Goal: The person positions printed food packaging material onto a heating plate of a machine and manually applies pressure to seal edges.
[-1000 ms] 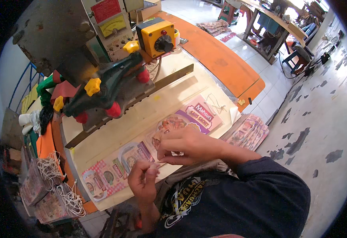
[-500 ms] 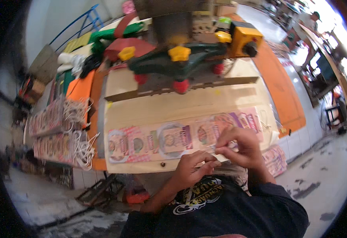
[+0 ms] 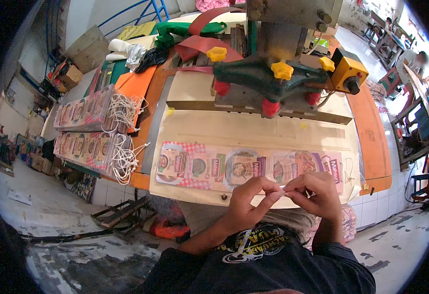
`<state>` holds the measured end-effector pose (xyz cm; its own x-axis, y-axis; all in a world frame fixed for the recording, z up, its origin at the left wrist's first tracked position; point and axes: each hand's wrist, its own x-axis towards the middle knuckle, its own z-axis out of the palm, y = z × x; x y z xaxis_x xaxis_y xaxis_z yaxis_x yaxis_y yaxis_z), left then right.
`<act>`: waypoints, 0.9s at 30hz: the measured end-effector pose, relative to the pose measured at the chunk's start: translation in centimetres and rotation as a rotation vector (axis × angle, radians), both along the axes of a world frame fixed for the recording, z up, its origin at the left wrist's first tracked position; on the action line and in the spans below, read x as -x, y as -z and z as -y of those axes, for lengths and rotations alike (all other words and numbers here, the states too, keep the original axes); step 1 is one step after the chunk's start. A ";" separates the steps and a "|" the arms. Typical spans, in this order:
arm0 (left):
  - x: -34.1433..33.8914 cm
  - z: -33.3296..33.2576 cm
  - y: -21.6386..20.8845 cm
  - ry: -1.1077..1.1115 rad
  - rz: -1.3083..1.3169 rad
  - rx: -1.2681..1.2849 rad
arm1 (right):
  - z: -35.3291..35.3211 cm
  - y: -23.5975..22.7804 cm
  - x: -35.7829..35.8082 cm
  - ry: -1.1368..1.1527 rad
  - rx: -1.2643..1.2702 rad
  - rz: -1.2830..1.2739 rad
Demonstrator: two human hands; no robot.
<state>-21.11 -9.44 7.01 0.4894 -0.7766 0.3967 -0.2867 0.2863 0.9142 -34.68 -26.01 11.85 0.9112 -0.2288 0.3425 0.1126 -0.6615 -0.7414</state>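
Note:
My left hand [image 3: 251, 200] and my right hand [image 3: 317, 194] meet over the near edge of the worktable, fingertips almost touching. Both are closed in a pinch on a small white piece [image 3: 282, 190], perhaps a bit of cord; its kind is too small to tell. Just beyond the hands lies a long printed strip [image 3: 219, 172] with food pictures and a clear glossy cover, flat on the cream sheet [image 3: 195, 126]. A loop of thin pale cord [image 3: 349, 168] lies at the strip's right end.
Behind the strip stands a press [image 3: 253, 73] with yellow knobs, red feet and a metal bar, beside a yellow control box [image 3: 350, 71]. Two stacks of corded printed strips [image 3: 84, 110] lie at the left. Another printed bundle [image 3: 348, 223] is low at the right. A person [image 3: 410, 63] sits far right.
The view has shifted, so the table shows further right and sharper. My hands have come together; before, they were apart, with the right one higher.

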 end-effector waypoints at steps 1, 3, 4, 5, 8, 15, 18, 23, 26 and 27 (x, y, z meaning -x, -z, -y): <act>-0.2 -0.2 -0.3 0.006 0.000 -0.021 | 0.0 -0.2 0.0 0.003 0.005 -0.017; -0.4 -0.3 -0.4 0.023 -0.017 -0.062 | 0.0 -0.5 0.1 0.011 0.013 -0.050; -0.5 -0.4 -0.2 0.031 -0.035 -0.080 | 0.0 -0.6 0.1 0.022 0.004 -0.053; -0.5 -0.5 -0.1 0.042 -0.054 -0.100 | 0.0 -0.7 0.1 0.036 -0.004 -0.056; -0.8 -0.6 0.8 0.131 -0.074 -0.164 | 0.2 -0.7 0.0 0.041 0.013 0.000; -0.7 -0.9 1.1 0.350 -0.291 0.043 | 1.7 0.1 -0.1 0.067 0.013 0.028; -1.1 -1.1 0.7 0.330 -0.230 0.212 | 1.4 0.4 -1.3 -0.021 0.001 0.100; -1.6 -0.2 1.1 0.076 -0.067 0.428 | -0.3 1.8 -0.7 -0.150 -0.064 -0.037; -1.7 0.4 1.6 -0.196 -0.052 0.464 | -1.2 2.0 -0.8 -0.315 -0.139 -0.001; -1.6 0.4 1.5 -0.211 -0.082 0.429 | -1.4 1.9 -0.8 -0.326 -0.136 0.008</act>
<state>-19.52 -9.86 5.51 0.6619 -0.4319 0.6127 -0.3107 0.5857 0.7486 -33.89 -24.60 9.98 0.9413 0.0298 0.3361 0.3076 -0.4851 -0.8186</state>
